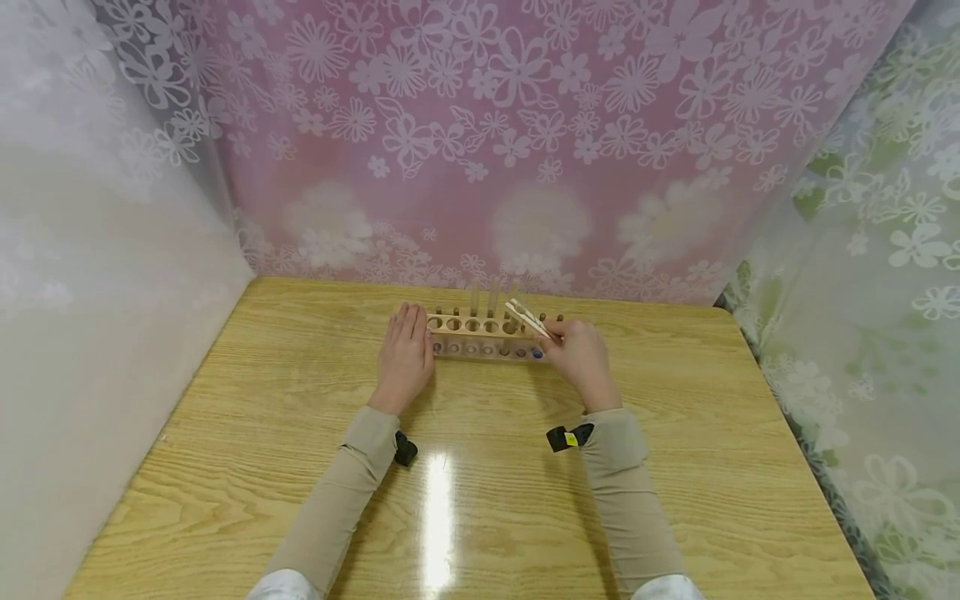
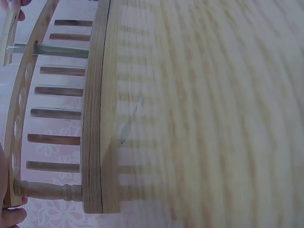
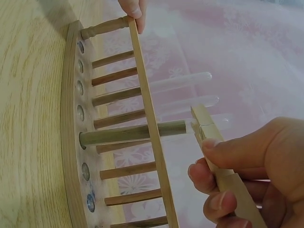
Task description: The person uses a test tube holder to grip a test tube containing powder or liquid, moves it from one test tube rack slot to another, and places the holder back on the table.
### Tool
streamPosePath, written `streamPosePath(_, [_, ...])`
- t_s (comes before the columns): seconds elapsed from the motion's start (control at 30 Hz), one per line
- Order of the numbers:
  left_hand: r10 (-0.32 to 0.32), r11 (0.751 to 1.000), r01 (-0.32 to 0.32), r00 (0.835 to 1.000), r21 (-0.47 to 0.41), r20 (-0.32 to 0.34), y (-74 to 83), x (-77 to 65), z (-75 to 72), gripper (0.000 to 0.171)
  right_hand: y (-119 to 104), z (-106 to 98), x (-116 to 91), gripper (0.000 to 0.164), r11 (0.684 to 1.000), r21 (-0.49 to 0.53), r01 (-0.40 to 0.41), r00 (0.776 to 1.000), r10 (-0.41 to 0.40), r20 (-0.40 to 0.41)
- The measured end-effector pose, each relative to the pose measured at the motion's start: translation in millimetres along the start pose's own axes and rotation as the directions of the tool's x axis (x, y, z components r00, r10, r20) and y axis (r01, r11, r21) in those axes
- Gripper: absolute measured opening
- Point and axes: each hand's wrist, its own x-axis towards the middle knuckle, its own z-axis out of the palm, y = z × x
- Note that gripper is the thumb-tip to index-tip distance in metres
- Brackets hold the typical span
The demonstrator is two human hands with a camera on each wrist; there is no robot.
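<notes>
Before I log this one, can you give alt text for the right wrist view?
The right hand pinches a wooden clip at the top of a greenish tube standing in a wooden rack. The left hand touches the rack's far end; clear tubes stand along its back.

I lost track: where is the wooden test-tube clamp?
In the head view, the wooden test-tube clamp is in the right hand, above the right half of the test-tube rack.
</notes>
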Motion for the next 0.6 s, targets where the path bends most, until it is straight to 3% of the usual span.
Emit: streamPosePath(0.6, [0.010, 1.000, -0.010, 1.000, -0.002, -0.008, -1.0, -0.5, 2.0, 0.045, -13, -11, 0, 0.034, 0.999, -0.024, -0.037, 0.999, 0.037, 0.007])
